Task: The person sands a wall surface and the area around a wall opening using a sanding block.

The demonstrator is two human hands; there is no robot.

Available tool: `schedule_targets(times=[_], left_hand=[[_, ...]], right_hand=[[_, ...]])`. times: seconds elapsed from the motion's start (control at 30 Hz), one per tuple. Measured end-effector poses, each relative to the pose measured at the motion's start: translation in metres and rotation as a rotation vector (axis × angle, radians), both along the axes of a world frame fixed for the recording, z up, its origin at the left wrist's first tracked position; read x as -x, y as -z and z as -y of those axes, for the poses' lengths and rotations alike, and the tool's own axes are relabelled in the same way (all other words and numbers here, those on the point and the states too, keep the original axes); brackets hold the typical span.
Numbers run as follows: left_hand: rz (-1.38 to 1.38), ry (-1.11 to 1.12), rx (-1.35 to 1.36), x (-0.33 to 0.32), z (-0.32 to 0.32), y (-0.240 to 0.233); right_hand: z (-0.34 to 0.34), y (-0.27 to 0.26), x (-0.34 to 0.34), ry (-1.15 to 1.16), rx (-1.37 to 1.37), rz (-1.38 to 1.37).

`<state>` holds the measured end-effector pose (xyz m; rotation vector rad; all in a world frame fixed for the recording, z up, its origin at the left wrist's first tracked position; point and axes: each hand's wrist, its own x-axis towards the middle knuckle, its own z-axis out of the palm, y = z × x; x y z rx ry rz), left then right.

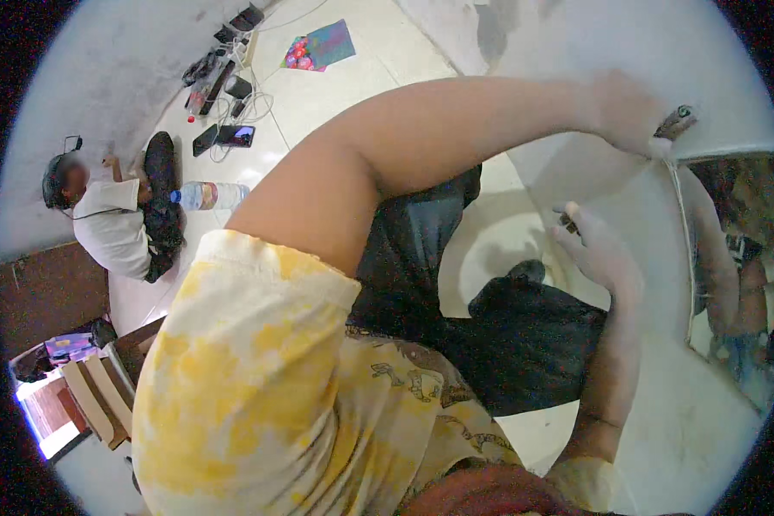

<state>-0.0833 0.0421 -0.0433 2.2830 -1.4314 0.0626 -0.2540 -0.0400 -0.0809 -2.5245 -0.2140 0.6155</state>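
My left hand is blurred and reaches across to the pale wall, beside the upper corner of a mirror. By its fingertips is a small dark object with a green spot, too unclear to name. Whether the fingers grip it or the mirror's edge cannot be told. Lower down, my right hand is raised in front of the wall. A small dark brown object sits between its thumb and fingers. Reflected in the mirror are an arm and part of a body.
Beyond my left arm, a large plastic water bottle lies on the tiled floor. Phones, tangled cables and a colourful packet are farther off. A person in a white shirt sits against the left wall.
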Motion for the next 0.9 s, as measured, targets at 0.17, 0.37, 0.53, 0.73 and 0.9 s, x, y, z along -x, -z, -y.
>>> schedule_targets(times=[0.17, 0.37, 0.53, 0.73, 0.9], left_hand=[[0.063, 0.114, -0.09, -0.001, 0.008, 0.03], [-0.066, 0.05, 0.016, -0.001, -0.003, 0.007], [-0.005, 0.09, 0.014, -0.01, 0.006, 0.027], [-0.125, 0.046, 0.052, -0.017, -0.005, 0.015], [-0.005, 0.06, 0.028, -0.017, 0.012, 0.007]], right_hand=[[0.003, 0.012, 0.005, 0.016, 0.111, -0.05], [-0.009, -0.008, 0.006, 0.066, 0.033, -0.089], [-0.004, 0.0, 0.006, 0.092, 0.123, -0.099], [-0.002, -0.011, -0.004, 0.105, 0.019, -0.096], [0.028, 0.016, 0.006, 0.162, 0.069, -0.116]])
